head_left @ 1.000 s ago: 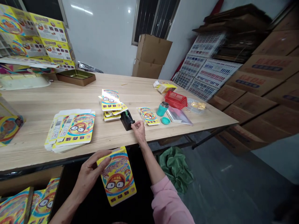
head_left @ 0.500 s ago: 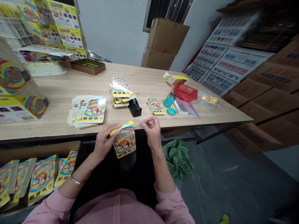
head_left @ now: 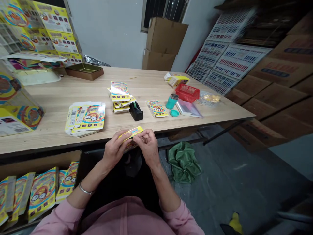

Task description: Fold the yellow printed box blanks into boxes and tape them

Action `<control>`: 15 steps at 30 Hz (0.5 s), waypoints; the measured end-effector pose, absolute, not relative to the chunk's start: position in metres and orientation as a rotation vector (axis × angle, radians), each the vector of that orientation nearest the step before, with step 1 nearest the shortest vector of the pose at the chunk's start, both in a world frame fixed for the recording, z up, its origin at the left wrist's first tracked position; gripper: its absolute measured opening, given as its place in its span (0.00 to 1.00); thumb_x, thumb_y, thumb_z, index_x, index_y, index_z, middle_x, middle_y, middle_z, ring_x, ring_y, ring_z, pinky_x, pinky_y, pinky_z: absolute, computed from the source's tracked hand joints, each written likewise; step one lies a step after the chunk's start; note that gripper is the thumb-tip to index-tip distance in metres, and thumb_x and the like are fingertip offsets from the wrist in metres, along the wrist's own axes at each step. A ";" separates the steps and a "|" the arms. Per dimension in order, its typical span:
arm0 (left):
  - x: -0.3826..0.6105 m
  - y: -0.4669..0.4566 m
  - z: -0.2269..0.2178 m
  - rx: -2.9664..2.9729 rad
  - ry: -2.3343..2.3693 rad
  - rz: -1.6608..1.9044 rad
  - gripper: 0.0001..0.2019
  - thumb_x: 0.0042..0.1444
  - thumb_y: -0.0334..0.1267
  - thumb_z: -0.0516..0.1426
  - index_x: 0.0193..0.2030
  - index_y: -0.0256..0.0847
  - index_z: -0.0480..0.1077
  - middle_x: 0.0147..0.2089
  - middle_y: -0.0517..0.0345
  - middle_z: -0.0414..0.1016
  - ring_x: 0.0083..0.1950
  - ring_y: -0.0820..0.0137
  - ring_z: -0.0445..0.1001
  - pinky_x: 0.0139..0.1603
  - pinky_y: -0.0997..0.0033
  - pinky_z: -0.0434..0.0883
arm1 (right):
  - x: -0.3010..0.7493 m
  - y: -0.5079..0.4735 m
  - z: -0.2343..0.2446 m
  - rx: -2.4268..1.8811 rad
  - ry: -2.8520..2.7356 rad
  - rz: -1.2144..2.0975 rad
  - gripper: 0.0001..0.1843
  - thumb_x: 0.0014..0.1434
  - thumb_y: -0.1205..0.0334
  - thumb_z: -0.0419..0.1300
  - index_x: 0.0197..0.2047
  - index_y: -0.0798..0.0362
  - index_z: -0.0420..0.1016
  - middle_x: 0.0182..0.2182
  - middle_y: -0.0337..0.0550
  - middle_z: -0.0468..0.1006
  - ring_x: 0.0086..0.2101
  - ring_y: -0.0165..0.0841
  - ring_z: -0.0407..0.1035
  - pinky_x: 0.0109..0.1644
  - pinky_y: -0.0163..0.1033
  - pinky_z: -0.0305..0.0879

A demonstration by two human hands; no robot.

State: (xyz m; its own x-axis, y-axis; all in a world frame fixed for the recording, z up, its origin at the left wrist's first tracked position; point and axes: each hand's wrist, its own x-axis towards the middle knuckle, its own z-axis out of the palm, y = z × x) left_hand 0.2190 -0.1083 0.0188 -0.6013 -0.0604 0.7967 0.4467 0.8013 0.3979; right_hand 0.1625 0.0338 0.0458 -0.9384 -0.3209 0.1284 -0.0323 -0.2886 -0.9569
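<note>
Head view: clenching a yellow printed carton point(head_left: 130, 132) between left hand point(head_left: 114, 150) and right hand point(head_left: 147, 146), pinching its top edge from both sides, keeping it just off the near edge of the wooden table point(head_left: 58, 98), lower part showing only partly below the grip.

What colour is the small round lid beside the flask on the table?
The lid is teal; it shows best in the head view.

A wooden table point(head_left: 56, 94) bears flat cartons point(head_left: 85, 117) and a tape dispenser point(head_left: 136, 111).
</note>
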 end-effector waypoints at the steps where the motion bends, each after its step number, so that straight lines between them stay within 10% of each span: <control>1: 0.220 -0.108 0.019 -0.307 -2.111 -0.703 0.17 0.62 0.31 0.58 0.58 0.46 0.70 0.55 0.50 0.76 0.54 0.65 0.77 0.53 0.65 0.77 | 0.164 0.034 0.047 -0.432 1.756 -2.346 0.16 0.49 0.60 0.68 0.32 0.50 0.61 0.25 0.32 0.77 0.25 0.26 0.69 0.34 0.33 0.66; 15: 0.225 -0.104 0.034 -0.271 -2.135 -0.897 0.11 0.64 0.36 0.57 0.52 0.44 0.73 0.51 0.50 0.78 0.52 0.65 0.78 0.53 0.61 0.76 | 0.175 0.037 0.043 -0.194 1.626 -2.382 0.25 0.44 0.56 0.73 0.32 0.48 0.58 0.25 0.34 0.81 0.24 0.31 0.75 0.28 0.34 0.69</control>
